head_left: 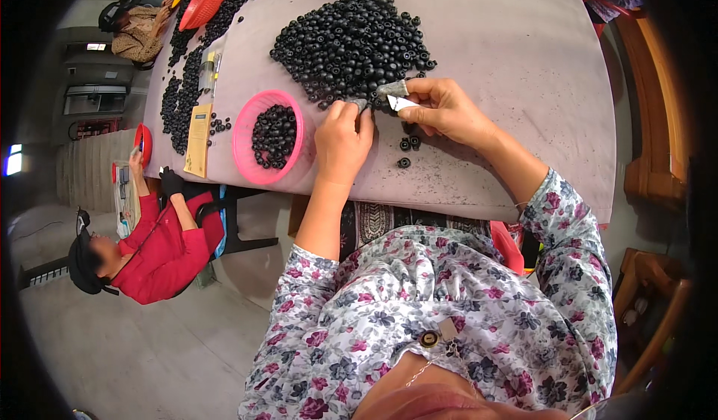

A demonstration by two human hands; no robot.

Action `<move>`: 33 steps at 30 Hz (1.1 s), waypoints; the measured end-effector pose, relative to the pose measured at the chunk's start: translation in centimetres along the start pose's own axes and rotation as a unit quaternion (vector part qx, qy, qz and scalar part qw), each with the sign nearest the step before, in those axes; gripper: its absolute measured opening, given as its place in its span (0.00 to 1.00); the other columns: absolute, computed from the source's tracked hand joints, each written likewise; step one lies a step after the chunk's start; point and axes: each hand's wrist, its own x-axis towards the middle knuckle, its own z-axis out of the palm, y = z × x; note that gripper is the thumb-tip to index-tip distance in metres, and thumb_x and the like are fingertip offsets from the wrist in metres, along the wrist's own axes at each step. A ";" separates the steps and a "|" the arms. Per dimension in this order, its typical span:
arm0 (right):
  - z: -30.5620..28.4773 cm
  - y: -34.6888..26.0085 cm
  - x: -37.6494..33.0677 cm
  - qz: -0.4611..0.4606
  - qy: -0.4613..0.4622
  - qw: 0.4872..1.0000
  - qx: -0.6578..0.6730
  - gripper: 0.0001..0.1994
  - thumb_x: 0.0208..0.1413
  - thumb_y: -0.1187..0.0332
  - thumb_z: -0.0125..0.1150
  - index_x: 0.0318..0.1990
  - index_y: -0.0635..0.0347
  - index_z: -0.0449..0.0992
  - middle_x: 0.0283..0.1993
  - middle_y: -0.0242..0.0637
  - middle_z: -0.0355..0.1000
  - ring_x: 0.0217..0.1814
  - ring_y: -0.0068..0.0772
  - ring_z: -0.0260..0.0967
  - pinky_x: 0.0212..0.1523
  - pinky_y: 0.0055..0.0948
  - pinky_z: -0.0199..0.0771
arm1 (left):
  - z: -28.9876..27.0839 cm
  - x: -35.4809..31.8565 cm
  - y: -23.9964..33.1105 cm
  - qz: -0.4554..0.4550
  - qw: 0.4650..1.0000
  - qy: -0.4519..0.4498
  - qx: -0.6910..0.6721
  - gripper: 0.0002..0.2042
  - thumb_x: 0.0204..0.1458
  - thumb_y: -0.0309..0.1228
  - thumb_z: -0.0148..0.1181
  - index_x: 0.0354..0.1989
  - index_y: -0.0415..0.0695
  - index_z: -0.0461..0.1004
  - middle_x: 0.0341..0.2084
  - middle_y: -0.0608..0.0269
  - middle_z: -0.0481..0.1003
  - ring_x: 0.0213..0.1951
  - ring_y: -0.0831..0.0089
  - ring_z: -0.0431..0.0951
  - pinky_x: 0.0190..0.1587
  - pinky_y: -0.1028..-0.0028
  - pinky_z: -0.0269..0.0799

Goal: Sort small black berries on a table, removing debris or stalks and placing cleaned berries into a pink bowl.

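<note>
A heap of round black beads (pixel 351 42), many with a hole showing, lies on the cloth-covered table in front of me. At its near edge my left hand (pixel 342 139) is closed in a pinch, with a grey covering on a fingertip; what it pinches is hidden. Close on its right, my right hand (pixel 449 113) grips a small white pointed piece (pixel 402 103) between thumb and forefinger. That forefinger wears a grey fingertip cover (pixel 392 89). Several loose beads (pixel 404 163) sit below my right hand. Left of my left hand stands a pink basket (pixel 237 139) partly filled with black beads.
A brown card packet (pixel 197 139) and more beads (pixel 177 113) lie at the left. A red basket (pixel 203 1) stands at the far left. One co-worker in red (pixel 168 252) sits at left, another person (pixel 140 35) beyond. Wooden furniture (pixel 658 106) is at right.
</note>
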 end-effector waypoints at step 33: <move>0.2 -1.0 -0.7 0.050 -0.107 0.993 0.025 0.24 0.55 0.70 0.66 0.60 0.63 0.72 0.27 0.24 0.69 0.20 0.12 0.59 0.19 0.16 0.56 | 0.3 -1.3 0.8 -0.377 0.350 -0.175 -0.839 0.10 0.58 0.35 0.64 0.36 0.42 0.74 0.25 0.67 0.72 0.24 0.80 0.71 0.28 0.79 0.68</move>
